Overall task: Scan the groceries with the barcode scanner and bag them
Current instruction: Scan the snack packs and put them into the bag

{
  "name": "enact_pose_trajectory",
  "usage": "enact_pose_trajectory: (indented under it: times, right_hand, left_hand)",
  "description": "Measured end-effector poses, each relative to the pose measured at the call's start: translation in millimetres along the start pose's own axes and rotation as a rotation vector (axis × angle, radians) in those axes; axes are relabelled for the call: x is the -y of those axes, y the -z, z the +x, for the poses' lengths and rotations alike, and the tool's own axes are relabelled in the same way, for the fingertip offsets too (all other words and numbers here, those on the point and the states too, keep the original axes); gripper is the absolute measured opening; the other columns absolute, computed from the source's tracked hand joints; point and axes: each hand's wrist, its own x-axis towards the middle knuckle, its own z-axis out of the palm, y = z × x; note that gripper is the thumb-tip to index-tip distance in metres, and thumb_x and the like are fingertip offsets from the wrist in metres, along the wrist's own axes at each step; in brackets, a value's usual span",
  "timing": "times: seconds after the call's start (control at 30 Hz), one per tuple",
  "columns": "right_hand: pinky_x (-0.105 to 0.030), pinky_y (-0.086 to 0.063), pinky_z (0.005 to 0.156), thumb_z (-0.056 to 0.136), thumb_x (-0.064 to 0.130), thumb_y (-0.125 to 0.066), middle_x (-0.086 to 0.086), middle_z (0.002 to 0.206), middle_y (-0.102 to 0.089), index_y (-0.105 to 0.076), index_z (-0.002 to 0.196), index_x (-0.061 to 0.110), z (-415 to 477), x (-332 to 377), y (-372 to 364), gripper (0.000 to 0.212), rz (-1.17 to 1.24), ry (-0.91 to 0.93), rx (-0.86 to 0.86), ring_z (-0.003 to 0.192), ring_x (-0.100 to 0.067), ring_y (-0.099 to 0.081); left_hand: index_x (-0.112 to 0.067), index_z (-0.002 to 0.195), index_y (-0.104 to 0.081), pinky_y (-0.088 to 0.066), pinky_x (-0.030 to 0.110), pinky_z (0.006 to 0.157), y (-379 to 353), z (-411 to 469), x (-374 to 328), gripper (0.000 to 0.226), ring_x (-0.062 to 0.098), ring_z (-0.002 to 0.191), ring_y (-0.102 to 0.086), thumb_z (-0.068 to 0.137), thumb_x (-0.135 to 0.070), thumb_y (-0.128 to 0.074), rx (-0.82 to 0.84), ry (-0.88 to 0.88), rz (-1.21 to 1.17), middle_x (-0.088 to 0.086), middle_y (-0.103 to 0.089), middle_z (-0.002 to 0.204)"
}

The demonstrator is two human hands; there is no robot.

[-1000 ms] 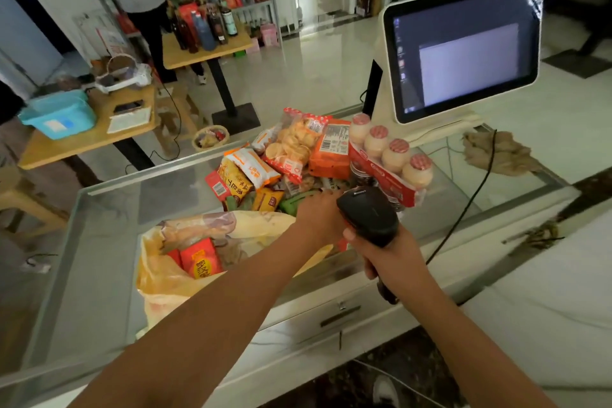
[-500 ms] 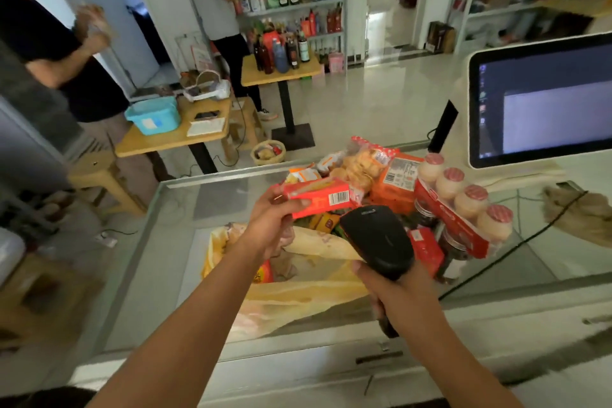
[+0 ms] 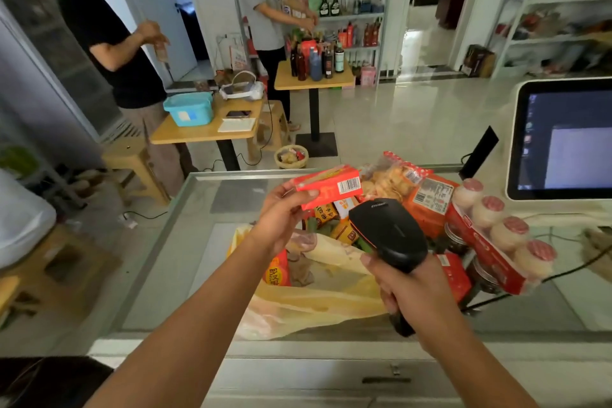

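A small red cardboard box [image 3: 328,185], barcode showing, is pinched by its left end in the left hand [image 3: 281,219]. Just right of that hand, the right hand [image 3: 407,288] is curled round the handle of a black plastic barcode scanner [image 3: 389,232]. Below both hands, a yellow plastic bag [image 3: 314,301] lies open on the glass tabletop [image 3: 185,258]

Matt black plastic scanner [image 3: 387,235], glossy red cardboard box [image 3: 328,185], thin yellow plastic bag [image 3: 318,301], smooth glass counter [image 3: 185,242], wooden tables [image 3: 205,132].
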Motion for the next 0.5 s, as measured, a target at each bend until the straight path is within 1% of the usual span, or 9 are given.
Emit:
enact_pose_trajectory:
  times: [0.13,0.27,0.4,0.47,0.5]
  right_hand:
    - [-0.035,-0.037,0.051,0.085,0.014,-0.072,-0.008,0.047,-0.046,-0.060,0.060,0.018,0,2,2,0.028,0.036,-0.012,-0.003,0.040,-0.017,-0.044]
    - [-0.034,-0.038,0.050,0.085,0.013,-0.071,-0.008,0.050,-0.044,-0.059,0.068,0.011,1,1,4,0.022,0.039,-0.042,0.010,0.040,-0.016,-0.043]
    - [-0.034,-0.040,0.051,0.085,0.018,-0.073,-0.009,0.049,-0.046,-0.058,0.065,0.013,1,-3,6,0.025,0.004,-0.042,0.046,0.042,-0.018,-0.044]
    - [-0.032,-0.043,0.053,0.085,0.022,-0.073,-0.012,0.048,-0.051,-0.058,0.061,0.010,3,-5,5,0.031,-0.064,-0.020,0.026,0.043,-0.018,-0.048]
    - [-0.031,-0.046,0.055,0.084,0.022,-0.073,-0.014,0.051,-0.055,-0.060,0.062,0.007,5,-8,5,0.030,-0.084,-0.003,0.001,0.046,-0.019,-0.052]
  left_hand:
    - [-0.003,0.136,-0.047,-0.055,0.027,0.084,0,2,4,0.067,0.024,0.112,-0.068,0.077,-0.013,-0.077,-0.002,0.017,0.011,0.016,-0.068,0.122]
    - [-0.002,0.136,-0.047,-0.056,0.027,0.085,0,3,4,0.068,0.024,0.111,-0.068,0.076,-0.012,-0.077,-0.004,0.014,0.005,0.016,-0.068,0.122]
    - [-0.002,0.133,-0.051,-0.057,0.026,0.083,3,2,4,0.067,0.025,0.107,-0.070,0.073,-0.013,-0.079,-0.013,0.011,-0.018,0.015,-0.071,0.117]
    - [-0.002,0.132,-0.053,-0.056,0.024,0.079,7,2,5,0.059,0.020,0.102,-0.071,0.079,-0.013,-0.078,-0.032,0.004,-0.014,0.012,-0.072,0.111]
    - [-0.003,0.130,-0.054,-0.056,0.023,0.076,9,2,6,0.052,0.016,0.095,-0.071,0.083,-0.012,-0.075,-0.056,0.010,-0.017,0.009,-0.072,0.105]
